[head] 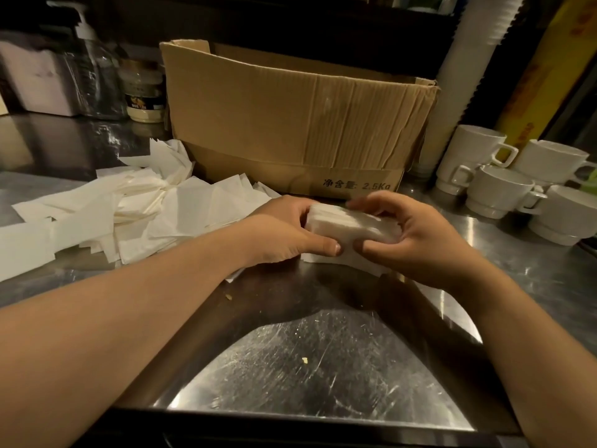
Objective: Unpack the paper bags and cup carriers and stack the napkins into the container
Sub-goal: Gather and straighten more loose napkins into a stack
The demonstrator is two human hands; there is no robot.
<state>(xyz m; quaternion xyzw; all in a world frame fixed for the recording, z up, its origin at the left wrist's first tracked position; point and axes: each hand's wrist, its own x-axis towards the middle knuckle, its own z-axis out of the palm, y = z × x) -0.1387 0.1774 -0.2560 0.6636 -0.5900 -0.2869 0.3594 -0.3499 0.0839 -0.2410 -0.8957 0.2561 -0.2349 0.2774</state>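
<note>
Napkin stack (350, 226): gripped by left hand (284, 229) and right hand (416, 234), fingers curled round it; underside hidden, edges blurred.

Two bare forearms in view, entering from the lower corners. Left hand (284, 229) and right hand (416, 234): no gloves, rings, watch or wristbands. No sleeves visible up to frame edge. Fingernails short, unpainted.

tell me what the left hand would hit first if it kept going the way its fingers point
The left hand already grips the napkin stack; past it, probably the right hand opposite.
</note>
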